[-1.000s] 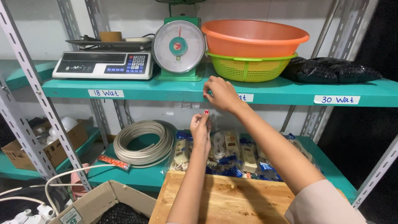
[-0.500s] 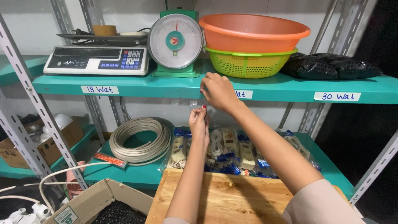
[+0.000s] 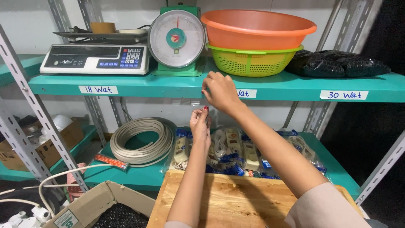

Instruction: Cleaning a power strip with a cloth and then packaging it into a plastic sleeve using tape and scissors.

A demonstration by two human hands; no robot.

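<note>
My right hand (image 3: 220, 91) rests against the front edge of the teal upper shelf (image 3: 160, 86), its fingers curled right beside a white paper label (image 3: 246, 93). Whether it pinches anything is hidden by the fingers. My left hand (image 3: 200, 123) is raised just below it, in front of the gap between the shelves. Its thumb and fingertips are pinched together and I see nothing between them. Under both hands lie packaged power strips (image 3: 236, 154) on the lower shelf.
On the upper shelf stand a digital scale (image 3: 96, 58), a green dial scale (image 3: 177, 39), an orange basin (image 3: 257, 28) stacked in a green basket (image 3: 253, 62), and black bags (image 3: 337, 63). A cable coil (image 3: 141, 141), a wooden board (image 3: 236, 202) and a cardboard box (image 3: 90, 207) lie below.
Both hands stay almost where they were at the shelf edge. Only the view has shifted slightly.
</note>
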